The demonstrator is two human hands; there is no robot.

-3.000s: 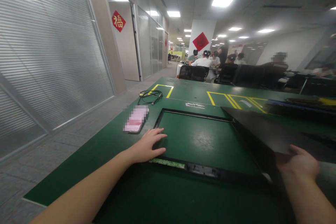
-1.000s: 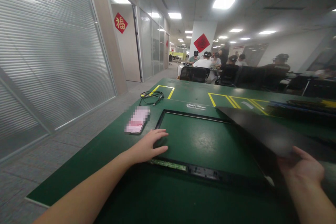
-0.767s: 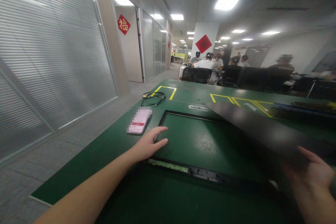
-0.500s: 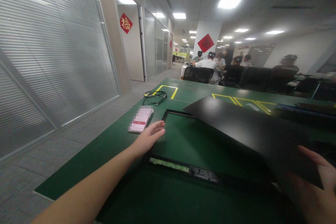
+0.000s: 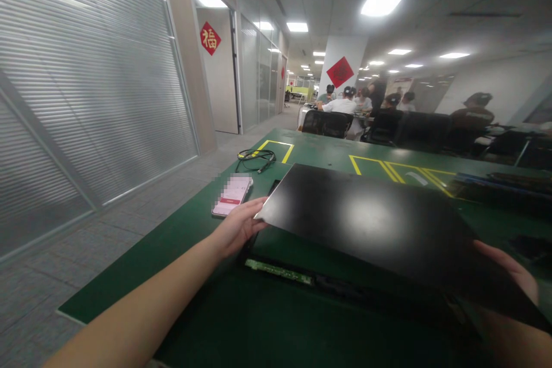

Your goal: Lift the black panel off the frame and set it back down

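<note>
Between both hands' fingers (image 5: 254, 204), black panel (image 5: 371, 221)

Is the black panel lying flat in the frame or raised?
Raised and tilted: the panel hangs above the frame, both hands at its edges, left hand, right hand.

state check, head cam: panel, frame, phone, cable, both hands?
black panel: lifted, tilted over the frame, held at both ends
frame: flat on the green table, mostly covered by the panel
phone: lying flat, screen lit
cable: coiled, loose on the table
left hand: at the panel's left corner
right hand: grip on the panel's right edge
</note>
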